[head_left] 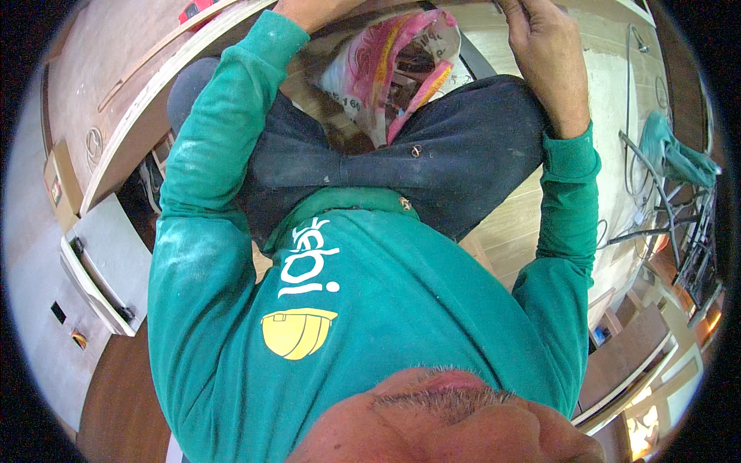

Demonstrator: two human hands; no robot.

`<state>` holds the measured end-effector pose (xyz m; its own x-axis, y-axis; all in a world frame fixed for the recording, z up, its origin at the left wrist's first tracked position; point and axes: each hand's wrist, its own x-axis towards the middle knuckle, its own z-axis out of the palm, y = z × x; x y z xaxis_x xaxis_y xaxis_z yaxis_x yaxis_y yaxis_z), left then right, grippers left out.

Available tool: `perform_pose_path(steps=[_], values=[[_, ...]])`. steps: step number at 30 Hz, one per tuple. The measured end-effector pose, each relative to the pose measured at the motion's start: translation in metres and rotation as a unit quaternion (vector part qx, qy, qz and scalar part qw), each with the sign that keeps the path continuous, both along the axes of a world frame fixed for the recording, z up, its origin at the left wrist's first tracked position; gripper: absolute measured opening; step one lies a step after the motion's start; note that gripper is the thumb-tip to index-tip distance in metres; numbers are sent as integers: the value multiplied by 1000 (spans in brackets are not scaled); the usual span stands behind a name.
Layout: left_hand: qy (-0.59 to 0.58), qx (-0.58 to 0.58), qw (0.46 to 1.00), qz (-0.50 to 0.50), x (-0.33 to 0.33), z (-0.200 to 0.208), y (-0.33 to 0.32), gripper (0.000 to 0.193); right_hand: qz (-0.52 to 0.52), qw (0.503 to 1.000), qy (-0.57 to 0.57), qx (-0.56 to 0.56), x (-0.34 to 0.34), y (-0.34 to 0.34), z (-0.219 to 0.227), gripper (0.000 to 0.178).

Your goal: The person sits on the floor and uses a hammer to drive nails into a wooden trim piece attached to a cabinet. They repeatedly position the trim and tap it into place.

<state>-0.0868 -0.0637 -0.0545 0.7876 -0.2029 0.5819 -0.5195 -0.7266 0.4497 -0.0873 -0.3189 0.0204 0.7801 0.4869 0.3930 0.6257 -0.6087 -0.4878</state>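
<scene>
My left hand (316,11) is cut off by the upper edge of the picture, beside the pale edge of a curved-looking wooden board (147,108). Its fingers are out of sight. At the upper right my right hand (544,58) has its thumb and fingers bent together at the picture's edge, in a pinch. Whatever may be between the fingertips cannot be made out. Between my bent legs stands a crumpled plastic bag (355,73) in pink, white and yellow. Its mouth gapes, and dark bits (409,73) show inside.
A green cloth (675,150) hangs on a black metal stand (687,231) at the right, near loose cables (629,100). At the left are a cardboard box (62,181) and a grey panel (112,251). A red object (197,9) lies beyond the board.
</scene>
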Motion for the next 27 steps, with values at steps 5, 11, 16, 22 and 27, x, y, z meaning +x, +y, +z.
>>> perform_pose_path(steps=[5,11,16,22,27], values=[[-1,3,1000,7,2,2,-2,11,-44,994,52,80,1,1,16,39],[5,15,1000,16,2,-8,-1,12,-19,997,67,-21,-1,1,1,37],[2,12,1000,20,-2,1,1,11,-53,992,64,96,0,3,2,38],[0,0,1000,7,5,-6,-5,11,-38,996,69,-40,8,-9,10,39],[-3,14,1000,21,0,-3,3,11,-55,986,136,74,9,-1,10,41]])
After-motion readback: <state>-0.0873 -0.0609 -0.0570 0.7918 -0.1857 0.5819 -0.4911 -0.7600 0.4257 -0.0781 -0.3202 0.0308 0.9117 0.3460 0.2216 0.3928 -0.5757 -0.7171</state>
